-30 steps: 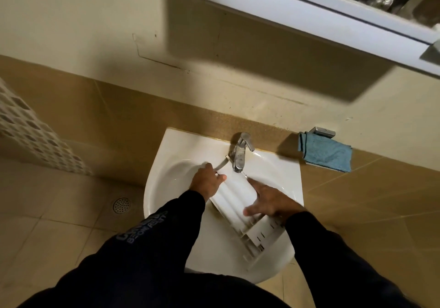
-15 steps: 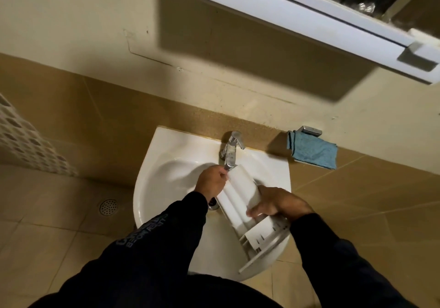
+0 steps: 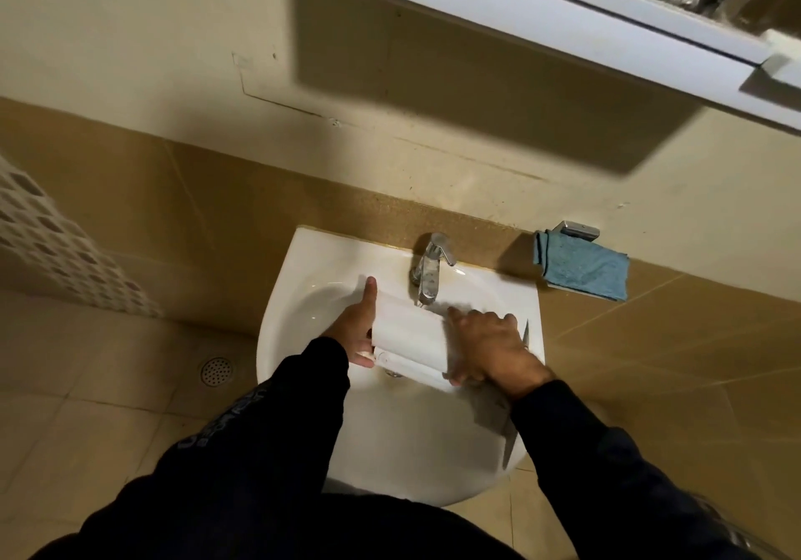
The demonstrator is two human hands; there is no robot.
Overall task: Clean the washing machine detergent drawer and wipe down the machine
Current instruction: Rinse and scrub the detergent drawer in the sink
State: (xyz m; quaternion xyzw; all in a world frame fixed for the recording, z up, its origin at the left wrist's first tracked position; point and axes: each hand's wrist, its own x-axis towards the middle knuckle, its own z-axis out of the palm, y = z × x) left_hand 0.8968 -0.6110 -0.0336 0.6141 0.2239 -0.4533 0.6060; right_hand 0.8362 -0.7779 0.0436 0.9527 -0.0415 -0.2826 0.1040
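The white detergent drawer (image 3: 409,334) lies across the basin of the white sink (image 3: 303,299), just under the chrome tap (image 3: 429,275). Its smooth underside faces up. My left hand (image 3: 357,330) supports the drawer's left end with straight fingers, the index finger pointing up along its edge. My right hand (image 3: 487,349) lies over the right end, fingers curled round it. The drawer's front panel (image 3: 513,438) shows edge-on beneath my right sleeve. I cannot make out any water running.
A blue cloth (image 3: 583,271) hangs on a chrome holder (image 3: 578,230) on the wall right of the sink. A white cabinet (image 3: 542,13) juts out overhead. A floor drain (image 3: 216,371) sits in the tiles at the left.
The drawer has been turned over and swung crosswise under the tap. My left hand opened and moved to the drawer's left end. My right hand shifted its grip on the right end.
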